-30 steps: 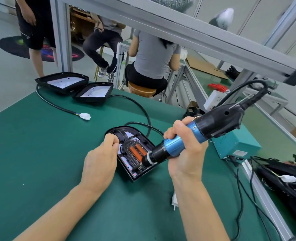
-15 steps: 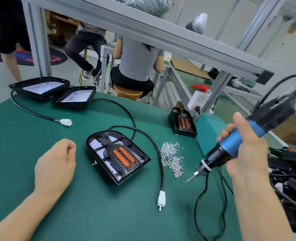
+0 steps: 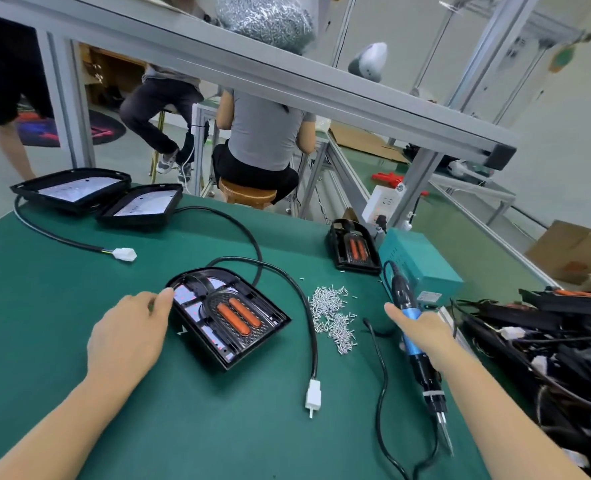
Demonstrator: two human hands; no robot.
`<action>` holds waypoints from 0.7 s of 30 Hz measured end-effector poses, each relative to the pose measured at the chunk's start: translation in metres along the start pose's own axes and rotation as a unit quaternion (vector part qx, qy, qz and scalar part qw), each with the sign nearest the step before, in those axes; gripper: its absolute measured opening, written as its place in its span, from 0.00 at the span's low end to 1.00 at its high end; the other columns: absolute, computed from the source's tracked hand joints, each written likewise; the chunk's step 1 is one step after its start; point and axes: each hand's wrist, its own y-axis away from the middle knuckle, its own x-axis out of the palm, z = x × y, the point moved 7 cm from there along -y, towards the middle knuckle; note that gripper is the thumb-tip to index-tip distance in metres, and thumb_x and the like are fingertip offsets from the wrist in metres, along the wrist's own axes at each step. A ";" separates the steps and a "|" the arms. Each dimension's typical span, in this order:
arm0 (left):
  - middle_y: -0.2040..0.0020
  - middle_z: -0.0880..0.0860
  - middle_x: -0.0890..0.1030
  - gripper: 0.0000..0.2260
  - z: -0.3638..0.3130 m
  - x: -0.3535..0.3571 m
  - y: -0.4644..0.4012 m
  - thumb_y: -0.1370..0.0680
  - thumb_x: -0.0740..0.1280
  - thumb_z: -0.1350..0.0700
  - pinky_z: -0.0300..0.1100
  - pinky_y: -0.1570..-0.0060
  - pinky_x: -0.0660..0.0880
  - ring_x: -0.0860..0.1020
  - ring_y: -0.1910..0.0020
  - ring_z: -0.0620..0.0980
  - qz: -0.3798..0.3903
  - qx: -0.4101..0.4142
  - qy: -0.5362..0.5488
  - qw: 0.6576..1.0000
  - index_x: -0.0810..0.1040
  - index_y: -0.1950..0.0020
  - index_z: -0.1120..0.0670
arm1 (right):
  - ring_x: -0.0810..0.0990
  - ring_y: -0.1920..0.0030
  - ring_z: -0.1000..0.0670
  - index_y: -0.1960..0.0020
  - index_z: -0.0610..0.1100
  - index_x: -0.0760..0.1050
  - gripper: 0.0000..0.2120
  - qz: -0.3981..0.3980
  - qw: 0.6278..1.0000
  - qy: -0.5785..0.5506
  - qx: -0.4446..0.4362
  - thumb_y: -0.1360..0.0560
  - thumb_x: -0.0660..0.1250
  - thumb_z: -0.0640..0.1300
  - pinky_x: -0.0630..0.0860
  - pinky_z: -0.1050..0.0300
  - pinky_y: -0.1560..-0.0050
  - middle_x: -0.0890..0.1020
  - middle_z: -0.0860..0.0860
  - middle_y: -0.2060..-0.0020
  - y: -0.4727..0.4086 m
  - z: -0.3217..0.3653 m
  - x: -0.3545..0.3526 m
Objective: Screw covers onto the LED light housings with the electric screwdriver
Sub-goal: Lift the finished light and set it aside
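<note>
green work mat covers the bench. led light housing lies flat near mat centre, open side up, two orange strips inside under a black cover with white panels around them. its rounded end points up-left, flat end down-right, long axis diagonal. its black cable loops from the far end round the right side to a white connector lying on the mat nearer the camera.

left hand rests on the mat, thumb tip touching the housing's left rim, fingers loosely relaxed, holding nothing.

electric screwdriver lies on the mat right of the housing, well apart from it, long axis near vertical in frame, bit toward the camera, cord end toward the teal power box. right hand lies over its blue barrel with the thumb straight out to the left; fingers are hidden behind the tool, cannot tell if they wrap it.

loose pile of silver screws sits on the mat between housing and screwdriver. a second small housing with orange strips sits just left of the power box. two more housings, white panels up, sit side by side at the far-left edge; a cable with white plug runs from them. a tangle of black parts and wires is heaped at the right edge. a bag of screws rests on the overhead frame rail.
</note>
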 end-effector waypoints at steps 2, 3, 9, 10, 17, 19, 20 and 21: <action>0.57 0.55 0.80 0.20 0.000 0.007 0.002 0.22 0.51 0.36 0.46 0.56 0.68 0.74 0.55 0.58 0.035 -0.030 0.015 0.999 0.73 0.54 0.49 | 0.70 0.65 0.47 0.59 0.38 0.67 0.29 -0.008 0.996 0.085 -0.011 0.24 0.63 0.65 0.65 0.54 0.63 0.72 0.45 0.64 -0.004 0.001 0.006; 0.55 0.55 0.81 0.21 0.001 0.011 0.003 0.23 0.52 0.33 0.47 0.54 0.70 0.76 0.53 0.59 0.057 -0.047 0.031 0.997 0.73 0.51 0.48 | 0.71 0.63 0.46 0.56 0.37 0.67 0.29 -0.012 0.993 0.113 -0.014 0.23 0.61 0.65 0.67 0.54 0.61 0.73 0.46 0.63 -0.005 0.003 0.008; 0.57 0.53 0.81 0.24 -0.001 0.024 0.010 0.32 0.64 0.32 0.50 0.52 0.78 0.81 0.58 0.59 0.125 -0.104 0.120 0.979 0.74 0.49 0.50 | 0.77 0.61 0.47 0.59 0.41 0.71 0.30 -0.046 0.961 0.272 -0.029 0.23 0.55 0.68 0.70 0.56 0.61 0.76 0.49 0.70 -0.007 0.016 0.013; 0.56 0.53 0.81 0.26 -0.002 0.023 0.010 0.35 0.63 0.31 0.50 0.53 0.78 0.80 0.58 0.59 0.135 -0.103 0.123 0.978 0.74 0.49 0.49 | 0.78 0.57 0.45 0.54 0.40 0.74 0.30 -0.041 0.958 0.281 -0.027 0.22 0.54 0.69 0.71 0.56 0.59 0.76 0.49 0.67 -0.008 0.015 0.015; 0.54 0.51 0.81 0.28 -0.005 0.024 0.012 0.38 0.63 0.30 0.47 0.59 0.78 0.80 0.62 0.57 0.171 -0.098 0.137 0.971 0.75 0.47 0.47 | 0.75 0.42 0.43 0.38 0.42 0.70 0.27 -0.210 0.894 0.370 -0.138 0.22 0.58 0.64 0.73 0.51 0.46 0.75 0.43 0.41 0.027 0.054 0.006; 0.56 0.51 0.81 0.29 -0.005 0.025 0.012 0.38 0.64 0.30 0.42 0.65 0.77 0.78 0.68 0.54 0.185 -0.102 0.136 0.968 0.75 0.46 0.48 | 0.78 0.53 0.44 0.50 0.44 0.75 0.18 -0.177 0.916 0.287 -0.217 0.21 0.60 0.59 0.74 0.53 0.55 0.80 0.45 0.51 0.047 0.074 0.021; 0.56 0.51 0.81 0.29 -0.005 0.026 0.012 0.37 0.65 0.30 0.42 0.66 0.77 0.78 0.69 0.54 0.191 -0.103 0.134 0.967 0.75 0.46 0.48 | 0.78 0.56 0.44 0.57 0.45 0.75 0.18 -0.121 0.931 0.259 -0.228 0.22 0.61 0.59 0.74 0.54 0.57 0.81 0.46 0.56 0.056 0.078 0.036; 0.57 0.52 0.81 0.29 -0.005 0.026 0.013 0.37 0.66 0.30 0.42 0.66 0.77 0.78 0.69 0.53 0.195 -0.106 0.129 0.966 0.74 0.46 0.49 | 0.79 0.57 0.43 0.62 0.45 0.73 0.20 -0.063 0.938 0.258 -0.223 0.23 0.61 0.61 0.74 0.55 0.58 0.81 0.47 0.60 0.065 0.080 0.054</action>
